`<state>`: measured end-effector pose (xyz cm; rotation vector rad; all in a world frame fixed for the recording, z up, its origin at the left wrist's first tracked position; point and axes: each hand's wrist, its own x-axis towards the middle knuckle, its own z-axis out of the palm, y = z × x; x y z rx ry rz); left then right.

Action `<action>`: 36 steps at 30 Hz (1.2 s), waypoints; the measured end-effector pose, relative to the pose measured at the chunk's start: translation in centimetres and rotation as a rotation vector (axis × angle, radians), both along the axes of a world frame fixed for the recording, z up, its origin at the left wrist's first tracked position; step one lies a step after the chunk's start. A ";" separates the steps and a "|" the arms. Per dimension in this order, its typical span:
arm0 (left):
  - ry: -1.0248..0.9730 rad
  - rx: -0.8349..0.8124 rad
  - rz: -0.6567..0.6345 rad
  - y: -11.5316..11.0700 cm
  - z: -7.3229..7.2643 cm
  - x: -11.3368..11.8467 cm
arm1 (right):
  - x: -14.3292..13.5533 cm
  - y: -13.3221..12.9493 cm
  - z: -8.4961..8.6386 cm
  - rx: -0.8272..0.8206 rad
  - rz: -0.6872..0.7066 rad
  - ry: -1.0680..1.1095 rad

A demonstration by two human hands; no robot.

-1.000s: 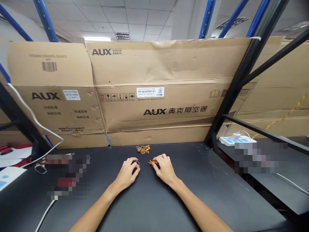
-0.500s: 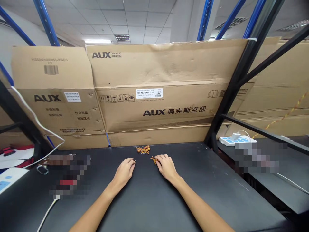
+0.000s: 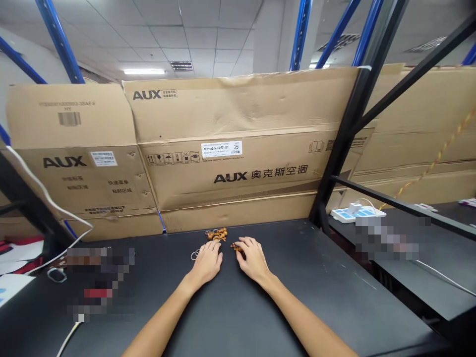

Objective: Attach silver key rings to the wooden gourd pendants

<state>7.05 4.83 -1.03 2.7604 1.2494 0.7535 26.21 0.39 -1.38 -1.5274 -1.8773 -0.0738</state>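
Right fingers (image 3: 246, 241) half hide a brown trinket (image 3: 234, 246) (beaded, perhaps).

Cardboard panels (image 3: 238, 116) read "AUX"; the white label (image 3: 222, 149) shows "25".

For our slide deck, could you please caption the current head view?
Two hands over a black table, near small brown beads.
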 end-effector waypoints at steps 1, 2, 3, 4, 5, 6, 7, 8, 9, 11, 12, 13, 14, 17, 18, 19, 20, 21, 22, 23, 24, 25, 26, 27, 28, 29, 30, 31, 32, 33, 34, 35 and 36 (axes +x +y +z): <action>-0.018 -0.003 -0.017 -0.3 0.1 -0.2 | 0.0 -0.1 0.2 0.006 0.009 0.008; -0.034 -0.011 -0.043 -0.7 0.1 -0.5 | -0.1 -0.2 0.3 0.012 0.023 0.016; -0.051 -0.023 -0.071 -1.3 0.2 -0.9 | -0.2 -0.3 0.5 0.019 0.045 0.021; -0.063 -0.040 -0.103 -1.9 0.3 -1.4 | -0.3 -0.5 0.6 0.026 0.074 0.021; -0.073 -0.060 -0.125 -2.5 0.4 -1.8 | -0.5 -0.7 0.7 0.031 0.109 0.017; -0.081 -0.082 -0.141 -3.1 0.5 -2.2 | -0.7 -0.9 0.8 0.033 0.148 0.006; -0.094 -0.104 -0.160 -3.6 0.7 -2.6 | -1.0 -1.1 0.8 0.032 0.184 -0.009; -0.111 -0.123 -0.183 -4.0 0.8 -2.9 | -1.2 -1.4 0.8 0.025 0.214 -0.028; -0.116 -0.144 -0.209 -4.3 1.0 -3.2 | -1.5 -1.6 0.8 0.017 0.239 -0.050; -0.121 -0.177 -0.235 -4.6 1.5 -3.5 | -1.9 -1.8 0.8 -0.002 0.261 -0.090; -0.119 -0.197 -0.243 -4.6 1.7 -3.5 | -2.1 -1.9 0.7 -0.011 0.269 -0.108; -0.125 -0.209 -0.240 -4.6 1.9 -3.4 | -2.2 -1.9 0.8 -0.019 0.274 -0.122; -0.128 -0.219 -0.236 -4.6 2.1 -3.4 | -2.2 -1.9 0.8 -0.024 0.280 -0.134; -0.144 -0.220 -0.195 -4.7 2.0 -3.0 | -2.3 -1.9 1.0 -0.026 0.311 -0.152; -0.146 -0.213 -0.181 -4.8 1.9 -2.9 | -2.4 -2.0 1.1 -0.029 0.324 -0.151; -0.148 -0.202 -0.171 -4.8 1.8 -2.9 | -2.4 -2.1 1.1 -0.032 0.340 -0.145; -0.149 -0.188 -0.167 -4.9 1.6 -2.8 | -2.5 -2.2 1.1 -0.038 0.361 -0.134; -0.148 -0.171 -0.171 -4.8 1.5 -2.8 | -2.6 -2.3 1.1 -0.042 0.381 -0.116; -0.147 -0.154 -0.178 -4.8 1.4 -2.8 | -2.7 -2.4 1.0 -0.047 0.399 -0.095; -0.143 -0.142 -0.185 -4.8 1.4 -2.8 | -2.8 -2.4 0.9 -0.050 0.413 -0.071; -0.137 -0.134 -0.193 -4.8 1.4 -2.8 | -2.8 -2.5 0.8 -0.052 0.425 -0.049; -0.133 -0.131 -0.199 -4.7 1.4 -2.8 | -2.8 -2.4 0.7 -0.054 0.431 -0.032; -0.128 -0.135 -0.207 -4.7 1.5 -2.8 | -2.7 -2.4 0.7 -0.056 0.428 -0.023; -0.124 -0.143 -0.217 -4.8 1.6 -2.9 | -2.7 -2.3 0.6 -0.058 0.420 -0.024; -0.121 -0.154 -0.229 -4.8 1.8 -2.9 | -2.6 -2.2 0.6 -0.060 0.405 -0.029; -0.119 -0.166 -0.242 -4.8 1.9 -2.9 | -2.5 -2.0 0.6 -0.063 0.386 -0.035; -0.120 -0.174 -0.251 -4.9 2.0 -2.9 | -2.4 -2.0 0.5 -0.067 0.369 -0.040; -0.122 -0.181 -0.255 -4.9 2.0 -2.9 | -2.3 -1.9 0.5 -0.071 0.357 -0.040; -0.126 -0.184 -0.252 -4.9 2.0 -2.9 | -2.3 -1.9 0.5 -0.073 0.356 -0.035; -0.134 -0.183 -0.241 -4.9 2.0 -2.9 | -2.3 -2.0 0.5 -0.075 0.365 -0.026; -0.140 -0.179 -0.229 -4.9 2.0 -2.9 | -2.4 -2.0 0.5 -0.074 0.380 -0.014; -0.143 -0.174 -0.218 -4.9 1.9 -2.9 | -2.4 -2.1 0.5 -0.074 0.400 -0.003; -0.144 -0.167 -0.211 -4.9 1.8 -2.9 | -2.5 -2.2 0.5 -0.073 0.420 0.009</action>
